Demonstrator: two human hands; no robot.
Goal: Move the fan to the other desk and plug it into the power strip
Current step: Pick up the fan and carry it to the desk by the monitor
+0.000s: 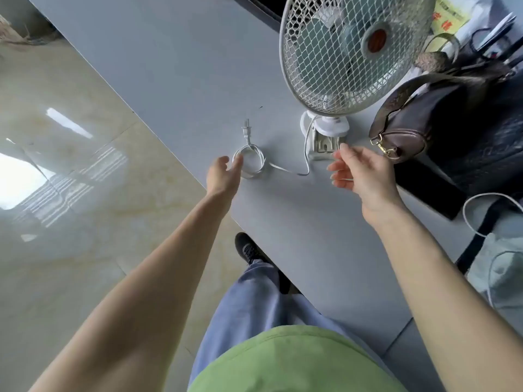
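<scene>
A white desk fan (351, 52) with a wire mesh guard and a red centre cap stands upright on a grey desk (175, 66), on a clip base (325, 137). Its white cord runs left from the base into a coiled bundle (250, 162), and the two-pin plug (245, 131) lies loose on the desk beyond the coil. My left hand (223, 176) is open, its fingertips at the coil's left side. Just right of the fan's base, my right hand (362, 172) hovers open with fingers spread. No power strip is in view.
A dark brown handbag (418, 120) with a gold clasp lies right of the fan, touching other dark bags behind it. A white cable (469, 222) loops at the desk's right edge. Papers (450, 15) lie behind the fan. Glossy tiled floor (70, 193) lies to the left.
</scene>
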